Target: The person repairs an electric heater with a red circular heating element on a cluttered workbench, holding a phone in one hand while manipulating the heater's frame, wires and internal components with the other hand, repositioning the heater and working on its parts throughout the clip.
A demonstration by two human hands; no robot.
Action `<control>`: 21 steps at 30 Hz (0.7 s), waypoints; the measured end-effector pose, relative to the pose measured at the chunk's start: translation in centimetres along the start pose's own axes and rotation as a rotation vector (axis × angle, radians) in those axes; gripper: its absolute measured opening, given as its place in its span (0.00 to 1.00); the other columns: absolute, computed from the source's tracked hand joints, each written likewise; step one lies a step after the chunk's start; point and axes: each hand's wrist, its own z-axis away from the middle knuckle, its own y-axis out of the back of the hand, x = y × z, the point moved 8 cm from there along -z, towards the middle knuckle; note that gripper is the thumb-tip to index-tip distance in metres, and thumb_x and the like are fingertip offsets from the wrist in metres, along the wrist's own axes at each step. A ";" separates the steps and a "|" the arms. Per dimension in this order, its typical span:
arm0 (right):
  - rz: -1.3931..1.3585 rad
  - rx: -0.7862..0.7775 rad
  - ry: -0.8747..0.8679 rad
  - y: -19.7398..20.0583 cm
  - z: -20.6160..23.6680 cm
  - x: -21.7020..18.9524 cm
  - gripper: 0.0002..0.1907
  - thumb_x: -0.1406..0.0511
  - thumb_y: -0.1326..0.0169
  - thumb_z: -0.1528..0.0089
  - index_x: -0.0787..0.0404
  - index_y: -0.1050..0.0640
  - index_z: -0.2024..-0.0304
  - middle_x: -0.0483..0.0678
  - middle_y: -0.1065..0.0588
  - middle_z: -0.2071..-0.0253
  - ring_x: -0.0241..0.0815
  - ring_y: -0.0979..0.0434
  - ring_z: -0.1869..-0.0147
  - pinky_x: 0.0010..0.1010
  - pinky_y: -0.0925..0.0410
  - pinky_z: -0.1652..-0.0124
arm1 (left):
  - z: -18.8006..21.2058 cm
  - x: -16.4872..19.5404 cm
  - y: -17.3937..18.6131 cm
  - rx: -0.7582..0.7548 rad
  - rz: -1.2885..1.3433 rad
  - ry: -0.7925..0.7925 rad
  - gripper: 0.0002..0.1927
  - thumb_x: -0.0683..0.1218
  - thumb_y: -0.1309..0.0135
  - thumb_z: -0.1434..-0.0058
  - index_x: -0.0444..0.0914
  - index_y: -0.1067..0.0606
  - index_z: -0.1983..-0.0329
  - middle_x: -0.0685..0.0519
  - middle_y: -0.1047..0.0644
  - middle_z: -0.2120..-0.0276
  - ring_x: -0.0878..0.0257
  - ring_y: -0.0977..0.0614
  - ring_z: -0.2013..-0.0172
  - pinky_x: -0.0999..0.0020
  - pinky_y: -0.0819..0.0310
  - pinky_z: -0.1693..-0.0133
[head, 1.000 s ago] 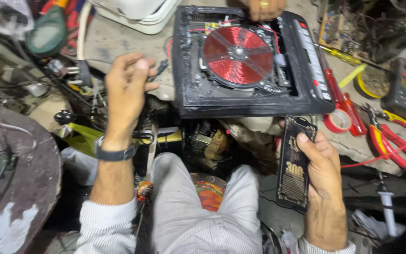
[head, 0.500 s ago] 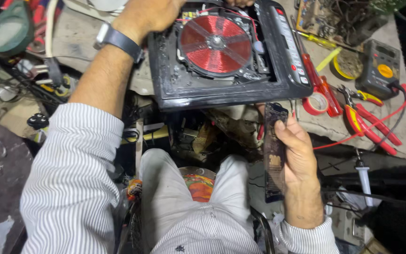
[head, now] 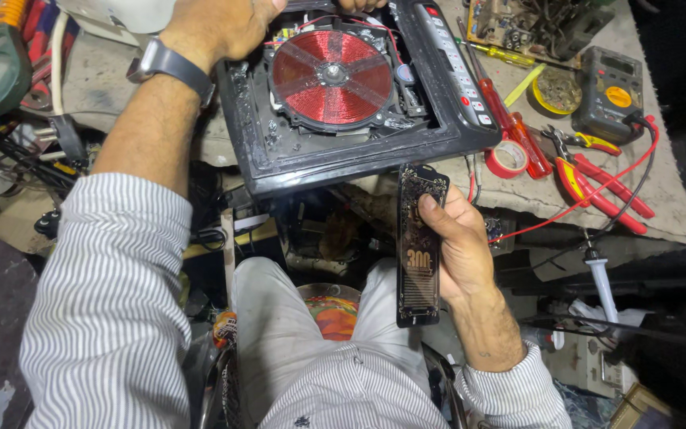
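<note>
Cooker under left hand; right hand seemingly grips panel.

Black narrow display panel in my right hand, upright, just below the front edge of the opened cooker; gold patterned print and gold digits on its face. Control strip along the cooker's right edge: dark, with small red and white marks. Multimeter well right of the cooker: grey body, orange dial, small dark screen at its top. No packages seen.
</note>
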 end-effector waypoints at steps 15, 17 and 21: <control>0.049 -0.060 0.097 -0.2 -0.9 -3.0 0.13 0.70 0.47 0.29 0.66 0.26 0.42 0.47 0.21 0.55 0.36 0.20 0.58 0.27 0.25 0.58 | 2.9 -1.4 1.1 -0.156 0.072 0.205 0.44 0.74 0.66 0.28 0.31 0.20 0.54 0.31 0.20 0.63 0.36 0.17 0.59 0.45 0.25 0.53; 0.090 -0.075 0.135 0.5 -2.0 -4.0 0.12 0.70 0.47 0.27 0.66 0.25 0.41 0.47 0.21 0.54 0.36 0.20 0.58 0.27 0.25 0.58 | 4.0 -1.5 1.2 -0.228 0.044 0.279 0.45 0.75 0.68 0.28 0.30 0.20 0.53 0.31 0.19 0.61 0.36 0.17 0.56 0.44 0.26 0.50; 0.157 0.045 0.106 3.6 -5.8 -4.7 0.14 0.70 0.47 0.31 0.66 0.25 0.43 0.46 0.20 0.52 0.34 0.19 0.55 0.25 0.25 0.52 | 7.3 -3.0 3.1 -0.168 0.096 0.380 0.52 0.77 0.64 0.28 0.20 0.37 0.37 0.25 0.23 0.57 0.33 0.20 0.52 0.45 0.26 0.49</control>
